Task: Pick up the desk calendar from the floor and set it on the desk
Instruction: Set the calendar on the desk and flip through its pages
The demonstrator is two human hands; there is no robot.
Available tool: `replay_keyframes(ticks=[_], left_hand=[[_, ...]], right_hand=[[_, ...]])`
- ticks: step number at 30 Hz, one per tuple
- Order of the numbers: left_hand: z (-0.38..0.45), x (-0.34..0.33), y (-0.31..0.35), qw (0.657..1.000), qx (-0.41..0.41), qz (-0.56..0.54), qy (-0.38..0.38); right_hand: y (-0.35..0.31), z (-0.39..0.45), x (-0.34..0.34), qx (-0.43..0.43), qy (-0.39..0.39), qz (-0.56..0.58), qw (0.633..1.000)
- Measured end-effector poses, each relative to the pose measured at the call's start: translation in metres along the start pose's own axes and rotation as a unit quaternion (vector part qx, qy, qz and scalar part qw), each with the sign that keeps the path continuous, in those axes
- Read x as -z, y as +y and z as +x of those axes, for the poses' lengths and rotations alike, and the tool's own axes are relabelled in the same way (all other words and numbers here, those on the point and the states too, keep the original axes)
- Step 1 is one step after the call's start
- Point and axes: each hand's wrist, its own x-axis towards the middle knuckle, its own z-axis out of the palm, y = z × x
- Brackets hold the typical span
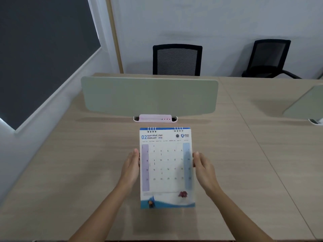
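Observation:
A white spiral-bound desk calendar (166, 167), open at February, is upright over the middle of the light wooden desk (70, 163). My left hand (131, 167) presses flat against its left edge and my right hand (203, 169) against its right edge, so both hold it between them. Its blue bottom edge shows near the desk top; I cannot tell whether it touches the surface.
A pale green divider screen (148, 96) runs across the desk behind the calendar, with a small pink holder (155, 118) at its foot. Two black mesh chairs (177, 60) (269, 58) stand beyond. A second divider (307, 103) is at right, a dark window at left.

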Motion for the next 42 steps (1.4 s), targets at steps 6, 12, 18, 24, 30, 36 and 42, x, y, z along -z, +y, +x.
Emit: replay_keyframes(ticks=[6,12,18,24,30,36,42], left_hand=[[0.010,0.025,0.072,0.972,0.037,-0.189,-0.132],[0.034,0.019,0.086,0.991,-0.012,-0.130,-0.032],[0.020,0.006,0.028,0.994,0.077,-0.066,-0.032],[0.007,-0.005,0.010,0.999,0.027,-0.040,-0.018],[-0.004,-0.007,0.011,1.000,-0.015,0.015,0.002],[-0.013,-0.005,0.009,0.996,-0.049,0.066,0.042],[-0.014,0.021,0.013,0.997,0.017,0.051,-0.064]], right_hand=[[-0.059,0.026,0.030,-0.012,-0.085,0.173,0.981],[-0.069,0.052,0.019,0.010,-0.112,0.100,0.989],[-0.026,0.026,-0.003,-0.021,-0.134,0.088,0.987],[-0.011,0.008,-0.010,-0.028,-0.087,0.057,0.994],[-0.018,0.000,-0.015,0.013,-0.075,0.014,0.997],[-0.007,-0.001,-0.016,0.022,-0.015,-0.030,0.999],[-0.023,-0.008,0.018,-0.041,-0.051,0.037,0.997]])
